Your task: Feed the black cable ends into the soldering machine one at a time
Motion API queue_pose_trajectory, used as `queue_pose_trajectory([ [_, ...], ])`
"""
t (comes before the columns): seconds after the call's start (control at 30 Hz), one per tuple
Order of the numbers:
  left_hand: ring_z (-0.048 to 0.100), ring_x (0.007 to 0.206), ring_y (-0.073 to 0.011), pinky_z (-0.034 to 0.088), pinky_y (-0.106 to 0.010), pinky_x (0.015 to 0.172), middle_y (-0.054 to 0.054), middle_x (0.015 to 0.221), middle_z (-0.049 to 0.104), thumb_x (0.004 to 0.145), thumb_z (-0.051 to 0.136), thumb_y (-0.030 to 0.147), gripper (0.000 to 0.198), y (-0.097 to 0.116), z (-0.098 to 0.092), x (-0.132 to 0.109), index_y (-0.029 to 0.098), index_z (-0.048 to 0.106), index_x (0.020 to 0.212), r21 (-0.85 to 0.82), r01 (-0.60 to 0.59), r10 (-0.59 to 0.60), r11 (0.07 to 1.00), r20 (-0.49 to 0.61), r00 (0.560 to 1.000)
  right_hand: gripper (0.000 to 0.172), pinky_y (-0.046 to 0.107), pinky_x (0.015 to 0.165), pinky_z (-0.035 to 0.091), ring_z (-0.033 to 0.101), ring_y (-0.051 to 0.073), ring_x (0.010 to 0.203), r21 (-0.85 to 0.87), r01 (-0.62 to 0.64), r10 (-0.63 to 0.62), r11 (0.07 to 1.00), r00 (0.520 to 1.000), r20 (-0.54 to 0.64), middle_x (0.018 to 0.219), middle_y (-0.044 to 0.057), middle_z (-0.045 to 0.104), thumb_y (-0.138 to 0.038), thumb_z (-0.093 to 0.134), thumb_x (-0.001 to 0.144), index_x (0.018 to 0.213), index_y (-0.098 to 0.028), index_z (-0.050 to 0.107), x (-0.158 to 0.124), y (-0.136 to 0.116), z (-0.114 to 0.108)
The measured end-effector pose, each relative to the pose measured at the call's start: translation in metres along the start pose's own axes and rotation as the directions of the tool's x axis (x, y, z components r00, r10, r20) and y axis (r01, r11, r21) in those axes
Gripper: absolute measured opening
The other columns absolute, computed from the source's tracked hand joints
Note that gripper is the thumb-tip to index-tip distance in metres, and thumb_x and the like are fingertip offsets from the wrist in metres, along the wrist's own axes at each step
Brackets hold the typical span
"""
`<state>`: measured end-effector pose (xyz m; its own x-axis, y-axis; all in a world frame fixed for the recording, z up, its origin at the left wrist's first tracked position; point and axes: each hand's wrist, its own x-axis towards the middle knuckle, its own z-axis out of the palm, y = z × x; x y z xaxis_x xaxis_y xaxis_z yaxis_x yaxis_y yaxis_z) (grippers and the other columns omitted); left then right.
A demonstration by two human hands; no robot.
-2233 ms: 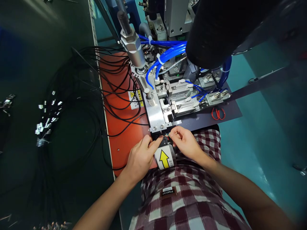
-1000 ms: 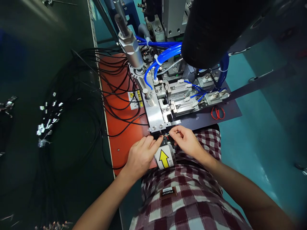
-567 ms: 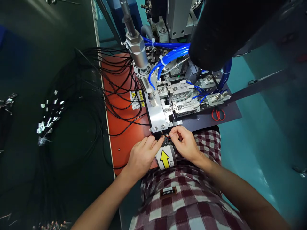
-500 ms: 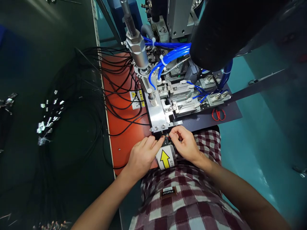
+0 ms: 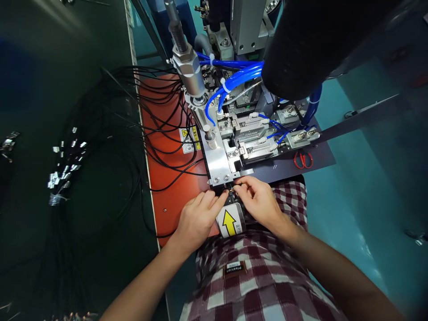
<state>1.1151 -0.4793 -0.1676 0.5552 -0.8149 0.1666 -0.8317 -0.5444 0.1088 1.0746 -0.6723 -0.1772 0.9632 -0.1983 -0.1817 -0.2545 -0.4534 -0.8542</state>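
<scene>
Both hands meet at the front end of a metal machine [image 5: 217,162], just above a white label with a yellow arrow [image 5: 229,222]. My left hand [image 5: 199,215] is closed, its thumb and fingertips pressed at the small black fixture [image 5: 230,199]. From the other side my right hand [image 5: 257,201] pinches with thumb and forefinger at the same spot. Between the fingertips shows a tiny coppery piece, too small to name. A black cable [image 5: 165,234] runs along the red plate and passes under my left hand; its end is hidden.
Black cables [image 5: 167,129] cross the red plate [image 5: 170,196] to the machine. On the dark table at left lies a cable bundle with shiny metal ends [image 5: 65,171]. Red-handled scissors [image 5: 303,160] lie right of the machine. A thick black tube [image 5: 301,49] hangs overhead.
The view has shifted slightly. Both hands stay at the fixture, and the right forefinger and thumb have moved a little closer to the left fingertips.
</scene>
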Motion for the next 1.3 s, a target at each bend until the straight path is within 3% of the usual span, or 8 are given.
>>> queue_pose_trajectory([
  [0.23,0.05,0.068,-0.0154,0.038,-0.025,0.055,-0.004,0.076,0.052,0.095,0.039,0.013,0.035,0.0,0.002,-0.001,0.019,0.058,0.124,-0.016,0.024,-0.024,1.0,-0.001,1.0,0.012,0.025,0.053,0.037,0.045,0.013,0.056,0.032,0.029,-0.027,0.999,0.997,-0.067,0.059,-0.003,0.046,-0.027,0.057,0.085,0.076,-0.02,0.059,0.0,-0.004,0.012],
  [0.4,0.05,0.069,-0.0162,0.039,-0.026,0.056,-0.004,0.077,0.052,0.094,0.041,0.014,0.035,-0.001,0.003,-0.002,0.019,0.057,0.125,-0.032,0.022,-0.022,0.999,0.008,1.0,0.012,0.024,0.05,0.034,0.04,0.011,0.052,0.215,-0.029,0.043,0.976,0.997,-0.059,0.059,-0.003,0.045,-0.028,0.057,0.084,0.075,-0.019,0.058,-0.002,0.005,0.012],
  [0.6,0.049,0.069,-0.0164,0.038,-0.027,0.056,-0.004,0.077,0.051,0.094,0.04,0.012,0.036,-0.002,0.004,-0.003,0.018,0.057,0.125,-0.022,0.017,-0.017,1.0,0.018,1.0,0.016,0.022,0.043,0.027,0.034,0.008,0.046,0.592,-0.349,0.308,0.727,0.936,0.173,0.055,-0.005,0.044,-0.032,0.061,0.075,0.071,-0.017,0.058,0.006,0.009,0.016],
  [0.73,0.049,0.069,-0.0165,0.037,-0.026,0.056,-0.004,0.077,0.051,0.094,0.04,0.012,0.036,-0.002,0.005,-0.003,0.018,0.057,0.125,-0.01,0.019,-0.019,1.0,0.017,1.0,0.022,0.021,0.041,0.019,0.028,0.006,0.045,0.649,-0.438,0.341,0.622,0.898,0.279,0.055,-0.006,0.042,-0.036,0.066,0.072,0.069,-0.015,0.059,0.007,0.011,0.013],
  [1.0,0.051,0.07,-0.0165,0.038,-0.026,0.057,-0.005,0.082,0.055,0.094,0.042,0.012,0.036,-0.003,0.006,-0.003,0.018,0.057,0.125,-0.018,0.012,-0.012,1.0,0.002,1.0,0.026,0.022,0.043,0.026,0.035,0.008,0.046,0.559,-0.363,0.292,0.745,0.932,0.217,0.056,-0.005,0.045,-0.041,0.065,0.078,0.076,-0.016,0.061,-0.019,0.01,0.016],
  [1.13,0.049,0.068,-0.0165,0.036,-0.027,0.056,-0.004,0.079,0.053,0.093,0.042,0.011,0.035,-0.003,0.006,-0.003,0.018,0.059,0.123,-0.001,0.01,-0.01,1.0,-0.006,1.0,0.015,0.025,0.054,0.036,0.045,0.012,0.056,0.219,-0.102,0.119,0.97,0.991,-0.068,0.061,-0.001,0.051,-0.029,0.058,0.084,0.075,-0.017,0.062,-0.023,0.001,0.012],
  [1.2,0.048,0.067,-0.0165,0.036,-0.027,0.055,-0.004,0.078,0.052,0.093,0.043,0.011,0.034,-0.003,0.006,-0.003,0.018,0.059,0.122,-0.002,0.003,-0.003,1.0,-0.016,1.0,0.014,0.027,0.062,0.038,0.048,0.013,0.061,0.022,0.03,-0.027,0.999,0.99,-0.136,0.065,0.0,0.054,-0.026,0.056,0.086,0.077,-0.018,0.063,-0.02,-0.002,0.008],
  [1.3,0.048,0.067,-0.0163,0.035,-0.027,0.055,-0.004,0.078,0.051,0.093,0.043,0.011,0.034,-0.003,0.006,-0.002,0.017,0.06,0.122,-0.005,0.004,-0.005,1.0,-0.025,1.0,0.013,0.026,0.058,0.037,0.048,0.012,0.058,0.114,0.01,0.0,0.993,0.996,-0.085,0.064,-0.001,0.054,-0.028,0.056,0.086,0.078,-0.019,0.062,-0.013,0.003,0.005],
])
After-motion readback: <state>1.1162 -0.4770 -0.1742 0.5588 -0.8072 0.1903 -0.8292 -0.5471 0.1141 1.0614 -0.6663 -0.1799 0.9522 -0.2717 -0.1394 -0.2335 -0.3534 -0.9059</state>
